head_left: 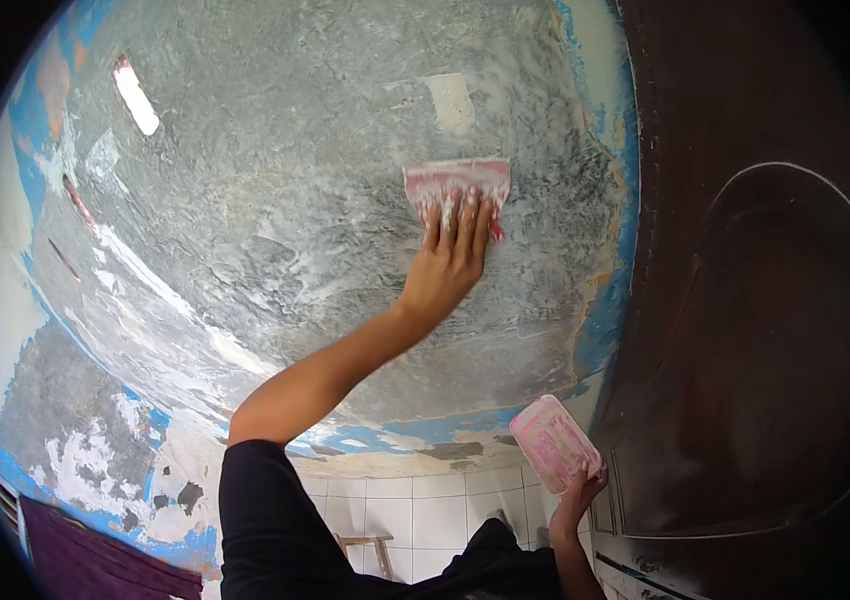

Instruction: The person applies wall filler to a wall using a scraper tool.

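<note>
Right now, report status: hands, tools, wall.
Left hand presses scraper flat on grey wall. Right hand holds pink tray low, clear of the wall. Dark door at right, nothing blocking.

Grey-plastered wall (275, 230) bears a pink trowel (457, 185) pressed flat against it.

Pink putty scraper (457, 183), blade flat against grey plastered wall, smeared white. Second pink scraper (555, 443) lower right, tilted, putty-coated.
</note>
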`<state>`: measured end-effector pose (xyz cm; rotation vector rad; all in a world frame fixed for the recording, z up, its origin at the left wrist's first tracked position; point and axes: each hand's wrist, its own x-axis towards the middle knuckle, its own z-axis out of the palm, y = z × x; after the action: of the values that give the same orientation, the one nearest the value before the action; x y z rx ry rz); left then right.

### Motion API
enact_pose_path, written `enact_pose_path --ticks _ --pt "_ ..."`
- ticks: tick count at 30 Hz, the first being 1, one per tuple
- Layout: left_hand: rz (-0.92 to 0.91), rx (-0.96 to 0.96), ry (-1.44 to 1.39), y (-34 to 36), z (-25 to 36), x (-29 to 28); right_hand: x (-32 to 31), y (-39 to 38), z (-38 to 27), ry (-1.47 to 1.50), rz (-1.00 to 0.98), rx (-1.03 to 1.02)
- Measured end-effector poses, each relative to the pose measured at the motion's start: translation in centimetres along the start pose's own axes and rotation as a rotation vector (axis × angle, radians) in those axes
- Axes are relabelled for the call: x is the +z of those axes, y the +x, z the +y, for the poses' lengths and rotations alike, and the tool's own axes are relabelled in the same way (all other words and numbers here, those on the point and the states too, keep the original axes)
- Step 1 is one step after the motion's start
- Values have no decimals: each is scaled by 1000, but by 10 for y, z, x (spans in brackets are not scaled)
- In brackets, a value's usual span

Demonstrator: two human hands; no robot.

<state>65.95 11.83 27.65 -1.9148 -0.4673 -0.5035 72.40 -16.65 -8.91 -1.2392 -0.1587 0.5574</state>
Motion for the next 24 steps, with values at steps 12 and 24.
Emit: enact_pose_path --ticks 12,24 --pt "297 -314 -126 86 -67 -50 10 -6 -12 -7 -4 20" --pt "126 -182 -502 38 -26 -71 10 -3 -7 69 9 1"
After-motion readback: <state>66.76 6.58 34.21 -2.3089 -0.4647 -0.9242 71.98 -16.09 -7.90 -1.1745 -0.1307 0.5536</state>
